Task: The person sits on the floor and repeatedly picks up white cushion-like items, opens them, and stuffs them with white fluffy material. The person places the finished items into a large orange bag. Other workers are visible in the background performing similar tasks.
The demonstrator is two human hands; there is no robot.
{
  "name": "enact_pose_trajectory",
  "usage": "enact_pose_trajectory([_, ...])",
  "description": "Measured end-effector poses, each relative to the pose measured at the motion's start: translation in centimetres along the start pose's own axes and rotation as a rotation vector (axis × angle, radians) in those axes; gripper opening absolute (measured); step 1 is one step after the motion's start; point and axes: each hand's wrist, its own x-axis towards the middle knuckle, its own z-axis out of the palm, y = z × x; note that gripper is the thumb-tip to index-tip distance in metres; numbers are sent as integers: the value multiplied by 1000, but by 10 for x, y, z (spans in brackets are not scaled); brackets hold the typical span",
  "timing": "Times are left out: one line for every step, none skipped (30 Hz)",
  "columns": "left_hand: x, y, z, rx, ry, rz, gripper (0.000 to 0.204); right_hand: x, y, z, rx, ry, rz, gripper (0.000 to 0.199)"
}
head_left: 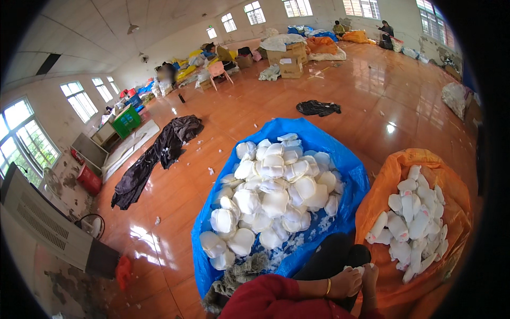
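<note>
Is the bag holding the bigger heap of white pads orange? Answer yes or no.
No: the bigger heap of white pads lies on the blue bag, while the orange bag holds the smaller heap.

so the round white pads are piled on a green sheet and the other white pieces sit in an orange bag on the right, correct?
Not quite: the head view shows the sheet under the round white pads is blue, not green. The rest holds: the other white pieces sit in the orange bag on the right, and both hands, left hand and right hand, meet on a small white piece.
</note>
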Motion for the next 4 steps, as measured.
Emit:
enact_pose_trajectory([0, -2, -2, -18, -8, -5, 24, -8, -16, -3, 5, -75, 23, 19])
enact_pose_trajectory([0, -4, -6, -108, -97, -26, 29, -15, -26, -6, 9, -150, 47, 18])
enact_pose_trajectory([4, -8, -15, -198, -187, -34, 34, -18, -29, -11, 30, -194, -7, 17])
enact_pose_trajectory([7, -11, -27, -288, -279, -43, 40, -22, -29, -16, 49, -239, -60, 18])
